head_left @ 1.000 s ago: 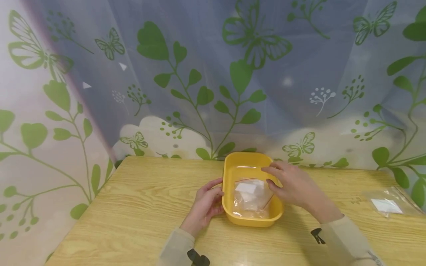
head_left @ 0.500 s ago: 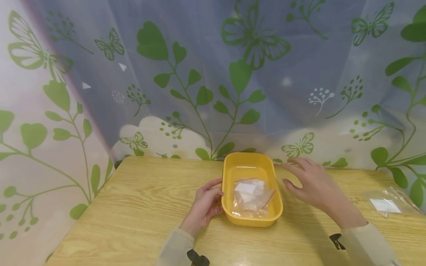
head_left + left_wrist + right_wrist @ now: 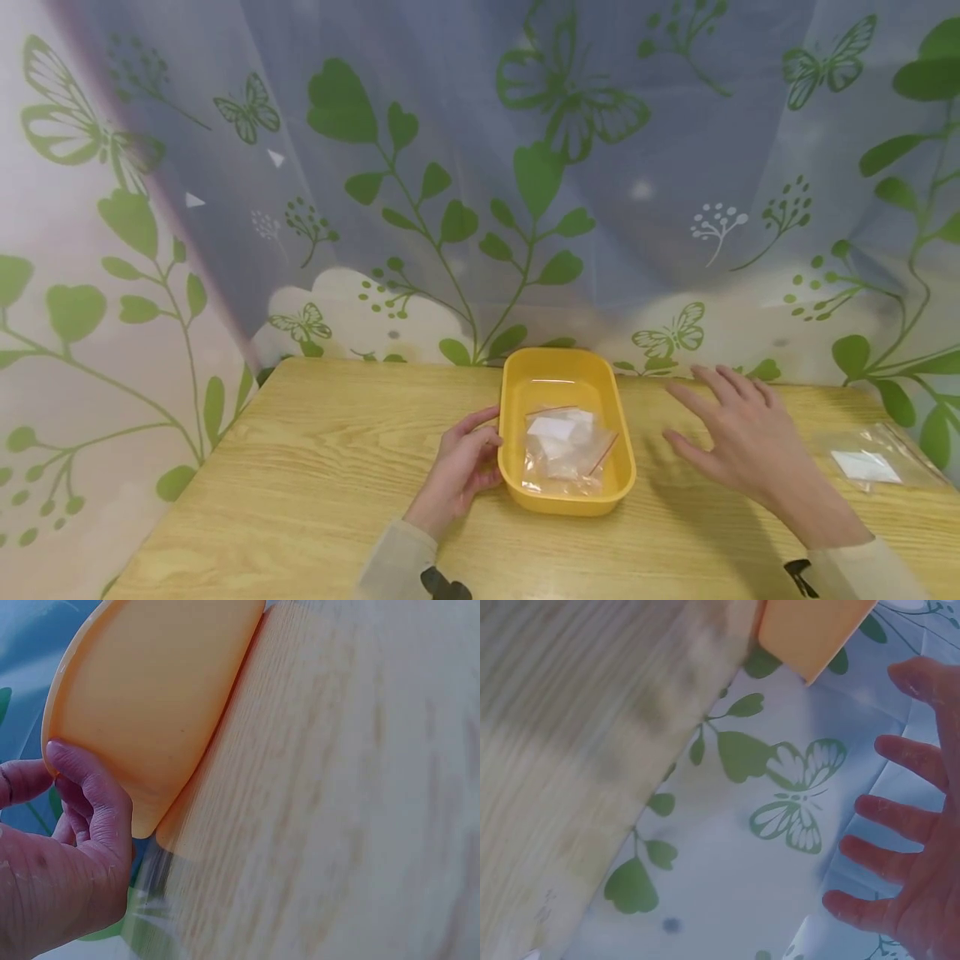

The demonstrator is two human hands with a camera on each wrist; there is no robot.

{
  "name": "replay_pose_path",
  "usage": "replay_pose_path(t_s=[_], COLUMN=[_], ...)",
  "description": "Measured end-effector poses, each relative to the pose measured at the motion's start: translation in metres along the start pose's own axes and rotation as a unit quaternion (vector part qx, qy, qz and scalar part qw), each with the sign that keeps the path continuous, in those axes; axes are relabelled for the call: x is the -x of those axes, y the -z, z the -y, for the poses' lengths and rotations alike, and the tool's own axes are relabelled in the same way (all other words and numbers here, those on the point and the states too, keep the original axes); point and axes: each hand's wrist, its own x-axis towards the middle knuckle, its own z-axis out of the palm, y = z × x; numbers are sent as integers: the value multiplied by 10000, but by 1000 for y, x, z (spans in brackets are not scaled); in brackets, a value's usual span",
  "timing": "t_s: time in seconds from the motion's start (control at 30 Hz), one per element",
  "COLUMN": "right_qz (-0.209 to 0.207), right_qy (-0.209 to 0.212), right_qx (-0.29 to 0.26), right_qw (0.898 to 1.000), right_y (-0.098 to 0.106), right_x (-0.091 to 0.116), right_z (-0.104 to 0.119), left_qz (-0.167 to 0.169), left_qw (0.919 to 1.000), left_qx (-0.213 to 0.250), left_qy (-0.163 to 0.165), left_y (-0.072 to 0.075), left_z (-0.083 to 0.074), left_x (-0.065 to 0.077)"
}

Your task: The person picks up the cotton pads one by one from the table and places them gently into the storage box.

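Note:
A yellow plastic bin stands on the table with several clear zip bags in it, which overlap and hold white pieces. My left hand grips the bin's left side near the rim. In the left wrist view, the thumb of that left hand lies against the outer wall of the bin, and another fingertip meets the rim. To the right of the bin, my right hand hovers over the table with spread fingers, holding nothing. The right wrist view shows the same right hand with its fingers apart.
Another clear bag with a white piece lies at the right of the wooden table, beyond my right hand. A curtain printed with leaves and butterflies hangs behind the table's back edge.
My right hand has moved away from above the bin to the right, and its fingers have spread. My left hand and the bin have stayed in place. The view has tilted slightly.

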Motion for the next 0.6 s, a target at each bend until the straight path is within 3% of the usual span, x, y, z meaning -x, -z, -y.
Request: replay_pose_path(t_s=[0.1, 0.23, 0.6], right_qz=[57, 455, 1351], right_qy=[-140, -508, -1319], right_qx=[80, 181, 185], right_qw=[9999, 9975, 9818], right_y=[-1, -2, -5], right_x=[7, 17, 46], right_z=[-5, -12, -44], left_qz=[7, 12, -68], left_qw=[10000, 10000, 10000], left_qx=[-14, -25, -49], left_qy=[-13, -19, -10], left_y=[0, 0, -1], left_z=[1, 1, 0], left_x=[0, 0, 0])
